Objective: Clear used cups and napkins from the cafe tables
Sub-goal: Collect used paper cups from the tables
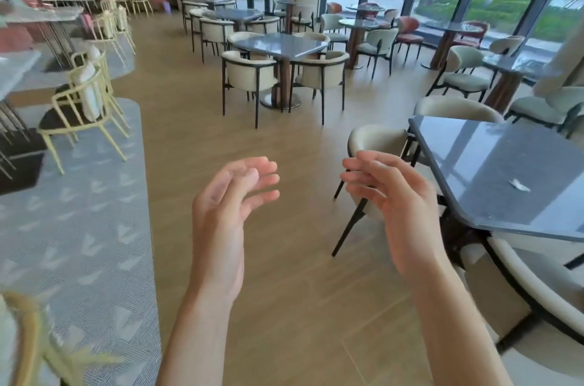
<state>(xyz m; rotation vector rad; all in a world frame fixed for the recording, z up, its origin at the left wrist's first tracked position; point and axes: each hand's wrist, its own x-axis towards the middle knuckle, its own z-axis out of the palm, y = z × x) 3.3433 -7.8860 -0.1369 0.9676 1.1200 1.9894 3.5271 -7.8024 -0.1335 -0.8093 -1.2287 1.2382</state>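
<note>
A small crumpled white napkin scrap (pixel 519 185) lies on the dark grey table (pixel 493 164) at my right. My left hand (pixel 227 205) and my right hand (pixel 395 199) are raised in front of me over the wooden floor, palms turned toward each other, fingers loosely bent, and both hold nothing. My right hand is left of the table's near corner, a short way from the napkin. No cup shows on any table in view.
Cream chairs (pixel 376 145) ring the near table. Another dark table (pixel 279 44) with cream armchairs stands ahead, with more tables along the windows. At the left, yellow-framed chairs (pixel 79 110) sit on a grey patterned carpet (pixel 79 243). A wooden aisle runs between them.
</note>
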